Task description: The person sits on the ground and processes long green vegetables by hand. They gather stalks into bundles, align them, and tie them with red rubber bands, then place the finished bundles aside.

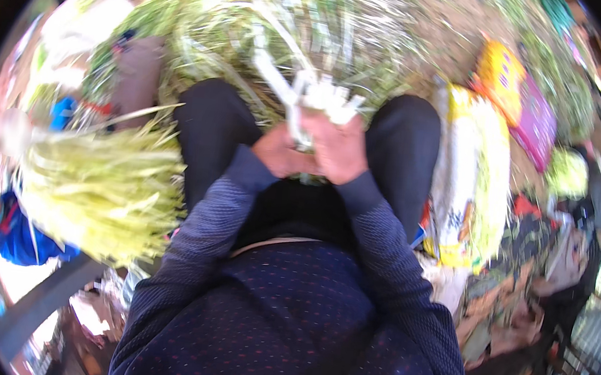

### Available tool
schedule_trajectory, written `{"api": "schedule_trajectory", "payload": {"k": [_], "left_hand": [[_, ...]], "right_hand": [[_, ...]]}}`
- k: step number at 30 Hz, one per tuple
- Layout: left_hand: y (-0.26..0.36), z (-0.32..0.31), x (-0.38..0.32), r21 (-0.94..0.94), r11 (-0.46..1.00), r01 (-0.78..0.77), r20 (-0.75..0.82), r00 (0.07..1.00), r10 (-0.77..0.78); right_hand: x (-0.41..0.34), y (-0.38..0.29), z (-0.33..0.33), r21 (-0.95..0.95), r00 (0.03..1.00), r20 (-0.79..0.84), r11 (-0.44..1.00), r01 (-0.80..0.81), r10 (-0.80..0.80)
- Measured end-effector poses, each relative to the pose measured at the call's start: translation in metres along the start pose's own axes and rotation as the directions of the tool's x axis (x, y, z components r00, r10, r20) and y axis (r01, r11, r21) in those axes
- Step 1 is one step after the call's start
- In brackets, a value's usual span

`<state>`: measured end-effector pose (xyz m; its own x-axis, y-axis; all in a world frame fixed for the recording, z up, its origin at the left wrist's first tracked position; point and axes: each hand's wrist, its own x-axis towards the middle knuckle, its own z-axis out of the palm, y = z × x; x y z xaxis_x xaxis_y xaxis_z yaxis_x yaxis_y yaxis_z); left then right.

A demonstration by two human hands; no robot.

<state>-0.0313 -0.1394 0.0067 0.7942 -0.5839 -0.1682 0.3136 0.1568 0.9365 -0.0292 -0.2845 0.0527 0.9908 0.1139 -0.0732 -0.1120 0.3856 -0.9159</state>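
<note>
Between my knees, both hands grip a weave of pale flat plant strips [331, 100], whose whitish ends stick up and fan out above the fingers. My right hand [342, 149] lies over the right side of the work. My left hand [281, 151] is lower and to the left, with a bent strip rising beside it. Longer green and white strips [290, 27] run outward across the ground beyond my hands. Motion blur hides the weave's details and the fingertips.
A thick bundle of yellow-green strips [103, 183] lies by my left leg. On the right are a white and yellow sack [459, 171], a yellow package [501, 79] and a purple package [537, 122]. Blue fabric [26, 235] and a dark bar [46, 303] lie at lower left.
</note>
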Motion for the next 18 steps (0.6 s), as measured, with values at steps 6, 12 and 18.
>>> {"api": "schedule_trajectory", "payload": {"k": [6, 12, 18], "left_hand": [[-0.026, -0.022, 0.009, 0.234, 0.970, -0.067, -0.055, 0.995, 0.083], [-0.056, -0.018, 0.032, 0.329, 0.934, -0.138, -0.192, 0.959, 0.209], [-0.011, 0.011, 0.039, 0.126, 0.992, -0.014, -0.012, 1.000, 0.015]], "right_hand": [[-0.005, 0.003, -0.010, -0.239, 0.986, 0.008, 0.957, 0.162, -0.165], [-0.029, -0.019, -0.031, -0.001, 0.979, 0.014, 0.979, 0.203, -0.203], [-0.161, -0.046, -0.136, 0.054, 0.984, -0.174, 0.997, 0.052, -0.042]]}}
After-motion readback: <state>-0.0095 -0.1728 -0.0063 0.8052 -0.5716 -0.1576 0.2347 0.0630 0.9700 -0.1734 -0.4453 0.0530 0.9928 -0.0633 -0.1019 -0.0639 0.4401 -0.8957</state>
